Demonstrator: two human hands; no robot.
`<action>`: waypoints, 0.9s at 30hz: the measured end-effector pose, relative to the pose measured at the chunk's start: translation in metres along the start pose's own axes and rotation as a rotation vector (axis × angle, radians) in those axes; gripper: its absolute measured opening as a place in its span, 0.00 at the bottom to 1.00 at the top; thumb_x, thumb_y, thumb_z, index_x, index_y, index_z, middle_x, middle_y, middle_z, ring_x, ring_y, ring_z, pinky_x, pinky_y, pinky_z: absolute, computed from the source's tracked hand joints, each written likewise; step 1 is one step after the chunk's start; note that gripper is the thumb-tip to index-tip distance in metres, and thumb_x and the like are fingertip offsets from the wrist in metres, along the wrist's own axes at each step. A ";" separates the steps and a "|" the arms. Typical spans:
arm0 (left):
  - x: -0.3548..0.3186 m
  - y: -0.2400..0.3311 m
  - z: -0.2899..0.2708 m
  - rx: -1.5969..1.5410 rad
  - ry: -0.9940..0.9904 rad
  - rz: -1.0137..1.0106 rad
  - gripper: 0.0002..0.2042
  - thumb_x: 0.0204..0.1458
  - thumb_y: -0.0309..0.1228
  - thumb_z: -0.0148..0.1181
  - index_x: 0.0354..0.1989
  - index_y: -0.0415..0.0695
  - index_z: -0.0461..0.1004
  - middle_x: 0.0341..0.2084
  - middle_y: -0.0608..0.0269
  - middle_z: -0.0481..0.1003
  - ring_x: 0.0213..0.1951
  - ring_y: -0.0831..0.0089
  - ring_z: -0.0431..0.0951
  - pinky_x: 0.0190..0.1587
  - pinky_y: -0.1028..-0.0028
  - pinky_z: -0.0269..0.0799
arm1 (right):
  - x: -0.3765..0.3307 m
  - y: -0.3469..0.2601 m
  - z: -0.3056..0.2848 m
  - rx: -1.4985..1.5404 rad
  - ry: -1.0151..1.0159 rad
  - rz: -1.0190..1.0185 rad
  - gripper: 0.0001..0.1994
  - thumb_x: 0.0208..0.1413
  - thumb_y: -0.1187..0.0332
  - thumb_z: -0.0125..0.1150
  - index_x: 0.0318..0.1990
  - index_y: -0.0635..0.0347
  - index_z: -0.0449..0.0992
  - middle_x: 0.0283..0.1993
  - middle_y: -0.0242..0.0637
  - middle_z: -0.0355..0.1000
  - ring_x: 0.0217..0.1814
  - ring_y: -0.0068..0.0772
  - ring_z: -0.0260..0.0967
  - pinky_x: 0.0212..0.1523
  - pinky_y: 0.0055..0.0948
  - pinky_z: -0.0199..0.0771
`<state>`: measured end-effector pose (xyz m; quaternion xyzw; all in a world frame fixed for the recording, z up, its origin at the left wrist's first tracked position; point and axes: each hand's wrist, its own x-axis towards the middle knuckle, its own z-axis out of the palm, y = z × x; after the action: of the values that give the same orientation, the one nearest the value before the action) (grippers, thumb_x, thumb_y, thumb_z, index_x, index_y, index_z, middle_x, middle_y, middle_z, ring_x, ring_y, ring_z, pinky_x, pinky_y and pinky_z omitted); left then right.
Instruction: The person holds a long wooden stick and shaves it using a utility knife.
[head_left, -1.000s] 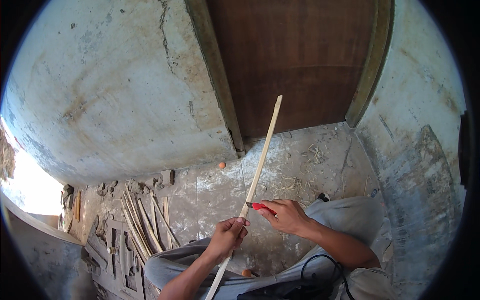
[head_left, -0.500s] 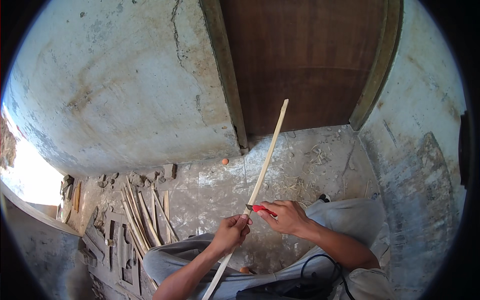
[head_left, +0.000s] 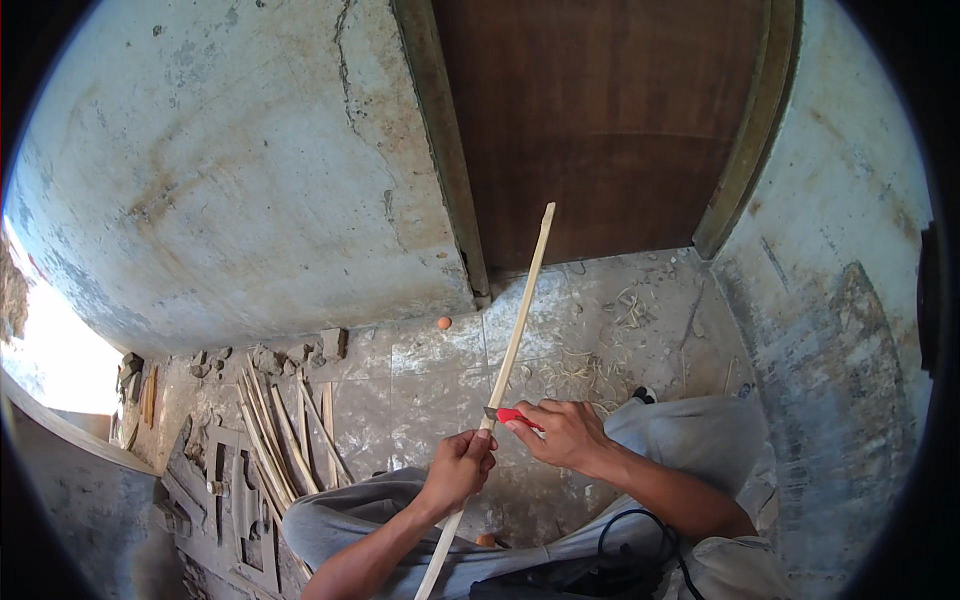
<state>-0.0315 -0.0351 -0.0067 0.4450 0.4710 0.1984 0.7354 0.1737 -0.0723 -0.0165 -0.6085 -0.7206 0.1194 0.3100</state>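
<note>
A long pale strip of wood or bamboo (head_left: pixel 520 320) rises from my lap toward the door, tilted a little to the right at its upper part. My left hand (head_left: pixel 461 465) is closed around it below its middle, thumb lying along the strip. In my right hand (head_left: pixel 565 432) is a red-handled knife (head_left: pixel 515 416), gripped with the fingers wrapped round the handle. Its short dark blade touches the strip just above my left thumb. Part of the handle is hidden by my fingers.
Several similar strips (head_left: pixel 275 440) lie on the floor at the left, beside a grey cut-out panel (head_left: pixel 240 505). Curled shavings (head_left: pixel 585 375) are scattered ahead of my right knee. A small orange ball-like thing (head_left: pixel 444 323) sits near the wall, by rubble (head_left: pixel 268 360). A brown door (head_left: pixel 610 130) stands ahead.
The strip's upper end has swung slightly left, and its lower end has shifted right. Both hands have moved a little left with the strip and knife, and the whole view has shifted slightly.
</note>
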 end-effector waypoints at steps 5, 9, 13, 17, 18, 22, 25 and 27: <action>0.000 0.001 0.001 0.039 0.004 0.024 0.14 0.70 0.38 0.47 0.36 0.41 0.72 0.17 0.72 0.64 0.15 0.85 0.58 0.16 0.79 0.51 | 0.001 0.000 0.000 -0.047 0.051 -0.021 0.14 0.59 0.56 0.64 0.41 0.57 0.80 0.24 0.39 0.76 0.23 0.45 0.77 0.19 0.43 0.72; -0.002 0.003 0.006 0.090 0.029 0.066 0.15 0.70 0.38 0.46 0.36 0.41 0.71 0.16 0.73 0.62 0.15 0.85 0.56 0.18 0.79 0.50 | 0.000 0.004 0.003 -0.042 0.069 -0.026 0.14 0.59 0.56 0.64 0.41 0.57 0.80 0.24 0.39 0.76 0.22 0.44 0.76 0.18 0.42 0.72; -0.004 0.009 0.008 0.086 0.027 0.062 0.14 0.70 0.37 0.46 0.36 0.40 0.71 0.16 0.73 0.61 0.16 0.85 0.56 0.18 0.78 0.50 | 0.000 0.005 0.002 -0.069 0.073 -0.031 0.17 0.59 0.53 0.63 0.45 0.58 0.81 0.25 0.39 0.77 0.21 0.42 0.76 0.17 0.42 0.72; -0.004 0.007 0.009 0.061 0.020 0.036 0.14 0.70 0.37 0.46 0.36 0.40 0.71 0.16 0.73 0.62 0.16 0.85 0.56 0.18 0.78 0.50 | 0.003 0.005 0.002 -0.078 0.141 -0.014 0.13 0.58 0.56 0.65 0.41 0.56 0.81 0.23 0.37 0.75 0.20 0.42 0.75 0.17 0.41 0.71; -0.004 0.006 0.008 0.062 0.020 0.036 0.14 0.70 0.37 0.46 0.36 0.40 0.71 0.16 0.73 0.62 0.16 0.85 0.56 0.18 0.78 0.50 | 0.004 0.007 0.001 -0.079 0.142 -0.014 0.13 0.58 0.56 0.65 0.41 0.56 0.81 0.23 0.37 0.75 0.20 0.42 0.75 0.17 0.41 0.71; -0.005 0.008 0.009 0.069 0.017 0.057 0.15 0.70 0.37 0.46 0.36 0.40 0.71 0.16 0.73 0.62 0.16 0.85 0.57 0.18 0.79 0.50 | 0.007 0.008 -0.002 -0.080 0.151 -0.027 0.13 0.58 0.56 0.65 0.41 0.56 0.81 0.23 0.38 0.75 0.21 0.43 0.75 0.17 0.41 0.71; -0.005 0.005 0.008 0.116 0.018 0.094 0.15 0.70 0.37 0.46 0.36 0.40 0.72 0.16 0.73 0.63 0.16 0.85 0.57 0.18 0.79 0.51 | 0.010 0.011 0.000 -0.078 0.193 0.000 0.14 0.59 0.56 0.65 0.41 0.57 0.81 0.23 0.40 0.75 0.22 0.44 0.75 0.19 0.42 0.72; -0.008 -0.001 0.009 0.128 0.015 0.104 0.15 0.70 0.38 0.46 0.35 0.39 0.72 0.16 0.72 0.63 0.15 0.85 0.57 0.18 0.79 0.51 | 0.014 0.023 -0.003 -0.076 0.224 0.018 0.15 0.59 0.56 0.64 0.41 0.58 0.81 0.24 0.41 0.76 0.23 0.45 0.76 0.20 0.42 0.73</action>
<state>-0.0275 -0.0452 -0.0023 0.5136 0.4644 0.2092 0.6905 0.1927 -0.0541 -0.0225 -0.6359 -0.6799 0.0261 0.3643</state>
